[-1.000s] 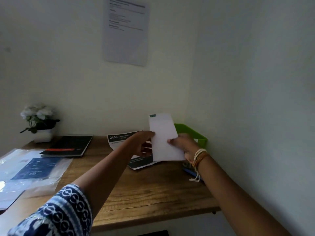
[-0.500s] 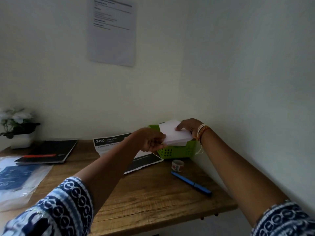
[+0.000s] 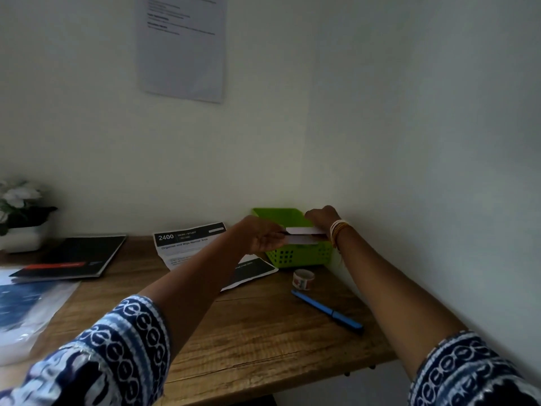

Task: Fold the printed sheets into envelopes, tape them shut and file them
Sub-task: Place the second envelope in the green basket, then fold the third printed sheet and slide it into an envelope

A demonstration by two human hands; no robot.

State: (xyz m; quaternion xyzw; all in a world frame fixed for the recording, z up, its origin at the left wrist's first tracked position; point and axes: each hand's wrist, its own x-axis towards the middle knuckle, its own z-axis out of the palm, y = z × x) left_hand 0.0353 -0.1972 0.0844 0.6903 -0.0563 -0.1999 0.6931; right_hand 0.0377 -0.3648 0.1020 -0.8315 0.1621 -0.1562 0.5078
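Note:
A folded white paper envelope (image 3: 304, 234) lies nearly flat over the front rim of a green plastic basket (image 3: 298, 254) in the desk's back right corner. My left hand (image 3: 260, 235) pinches the envelope's left end. My right hand (image 3: 322, 216), with bangles at the wrist, holds its right end from above. A printed sheet (image 3: 187, 244) with "2400" in a dark header lies on the wooden desk (image 3: 248, 332) to the left of the basket, partly hidden by my left arm.
A small tape roll (image 3: 303, 279) and a blue pen (image 3: 328, 312) lie in front of the basket. A black notebook (image 3: 73, 259), a plastic sleeve (image 3: 26, 306) and a potted white flower (image 3: 20, 215) are at the left. Walls close the back and right.
The envelope has gone from upright in both hands to flat and down onto the basket's rim. Both hands moved right and away from me with it; the view turned right.

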